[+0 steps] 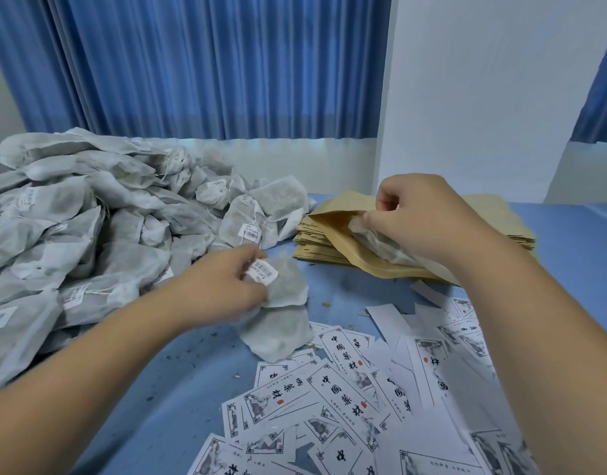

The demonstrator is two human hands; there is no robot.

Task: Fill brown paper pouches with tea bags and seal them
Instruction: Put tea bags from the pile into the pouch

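Brown paper pouches [310, 246] sit in a flat stack at the far right of the blue table [158, 389], just beside the tea-bag heap [72, 217]. Top pouch [333, 219] has its mouth open, with one tea bag [381, 243] partway in and the rest sticking out. Right hand [422, 221] has fingers curled, grasping that bag at the pouch's upper lip. Left hand [223, 286] pinches two more tea bags [285, 289] just off the heap. The upper one carries a white barcode tag [262, 270], and the lower one lies against the table.

Pouches are plain tan kraft, unprinted and flat, with edges roughly aligned. Bags are grey-white filter mesh with dark fill showing through, some with strings and tags. Printed labels [346, 389] lie loose and overlapping at near right, close to the stack. Small crumbs are scattered on the table between them.
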